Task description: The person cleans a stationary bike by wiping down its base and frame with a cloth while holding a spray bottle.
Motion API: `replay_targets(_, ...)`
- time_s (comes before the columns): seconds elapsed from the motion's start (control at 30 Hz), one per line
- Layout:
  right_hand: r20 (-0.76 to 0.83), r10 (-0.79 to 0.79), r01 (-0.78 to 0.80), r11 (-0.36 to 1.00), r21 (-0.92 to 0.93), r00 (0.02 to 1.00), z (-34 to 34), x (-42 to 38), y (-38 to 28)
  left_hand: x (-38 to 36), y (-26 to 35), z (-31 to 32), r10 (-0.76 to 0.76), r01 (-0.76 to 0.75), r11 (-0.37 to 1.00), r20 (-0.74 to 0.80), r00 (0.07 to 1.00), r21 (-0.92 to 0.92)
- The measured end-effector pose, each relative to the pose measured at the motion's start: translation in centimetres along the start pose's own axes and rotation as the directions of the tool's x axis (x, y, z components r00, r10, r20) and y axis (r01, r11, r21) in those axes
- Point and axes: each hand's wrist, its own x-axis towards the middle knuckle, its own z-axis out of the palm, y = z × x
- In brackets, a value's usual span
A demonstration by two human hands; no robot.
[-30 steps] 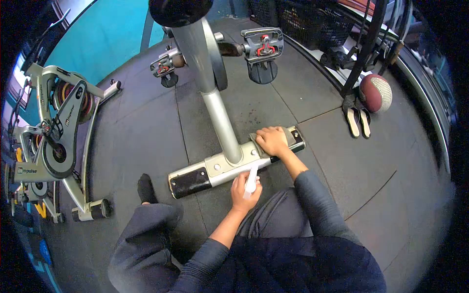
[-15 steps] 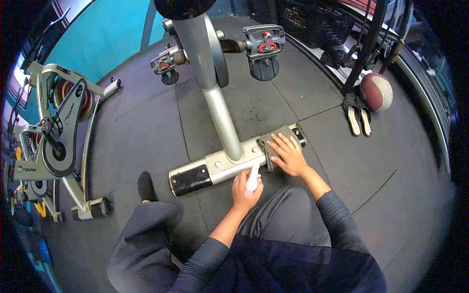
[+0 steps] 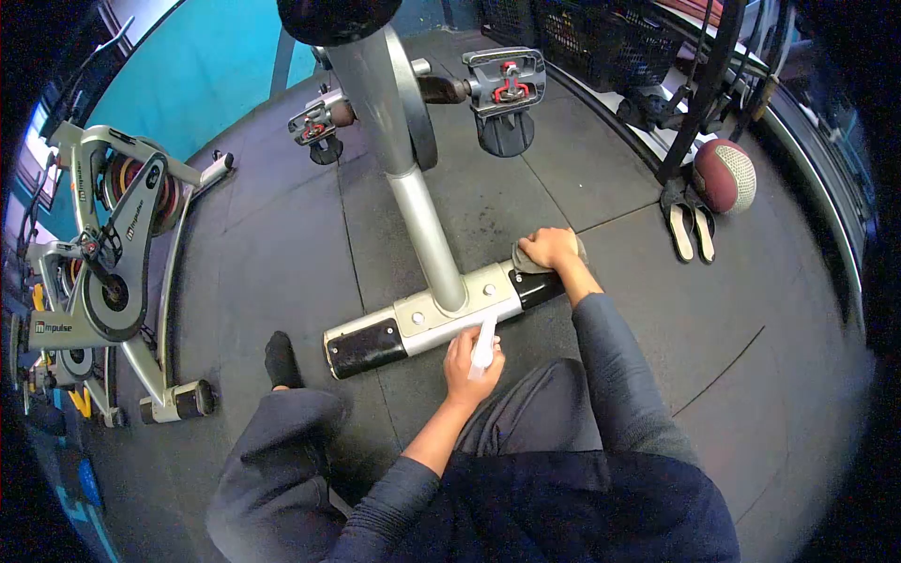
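Note:
My left hand [image 3: 469,364] is closed around a white spray bottle [image 3: 484,347], part of which is hidden by the fingers. It is close to the front side of an exercise bike's silver base bar [image 3: 441,314]. At that bar's right end, my right hand [image 3: 552,250] grips a bunched grey cloth [image 3: 527,263] against the back edge of the black end cap [image 3: 540,288]. A matching black cap [image 3: 366,349] covers the left end. From the bar rises the bike's silver frame tube [image 3: 422,225].
Pedals [image 3: 507,89] stick out above the floor. More exercise bikes [image 3: 117,244] stand at left. On the right are a maroon and cream ball [image 3: 725,176], a pair of black shoes [image 3: 690,230], a rack post [image 3: 702,94] and black crates [image 3: 601,42]. My socked foot [image 3: 281,359] rests on the dark mat floor.
My right hand has gone from lying flat on the spread cloth to gripping it bunched, farther back at the bar's end. The right black cap is now uncovered. My left hand stays put.

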Motion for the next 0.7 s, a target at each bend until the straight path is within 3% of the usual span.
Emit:
replay_targets(0.17,0.016,0.007,-0.005,0.997,-0.080,1.000,1.1,-0.3,0.2,0.1,-0.1,0.1,0.047,-0.047,0.999,-0.012,0.999,0.024)
replay_targets(0.23,-0.230,-0.288,0.286,0.957,-0.040,0.930,1.4,-2.3,0.4,0.2,0.1,-0.1,0.056,-0.056,0.998,-0.016,0.998,0.025)
replay_targets(0.27,-0.287,-0.335,0.330,0.942,-0.068,0.897,1.7,-3.3,0.2,0.2,0.2,-0.2,0.052,-0.052,0.999,-0.011,0.999,0.009)
replay_targets(0.3,-0.248,-0.350,0.340,0.937,-0.084,0.903,1.2,-4.4,-0.2,0.3,0.3,-0.2,0.049,-0.049,0.999,-0.007,0.999,-0.006)
replay_targets(0.37,-0.399,-0.420,0.412,0.904,-0.111,0.815,3.0,-5.3,-0.2,0.3,0.4,-0.2,0.051,-0.051,0.999,-0.012,0.999,-0.018)
replay_targets(0.7,-0.412,-0.347,0.378,0.926,-0.006,0.842,4.5,-9.3,-2.0,0.0,0.5,-0.3,0.032,-0.032,0.999,-0.002,0.999,0.009)
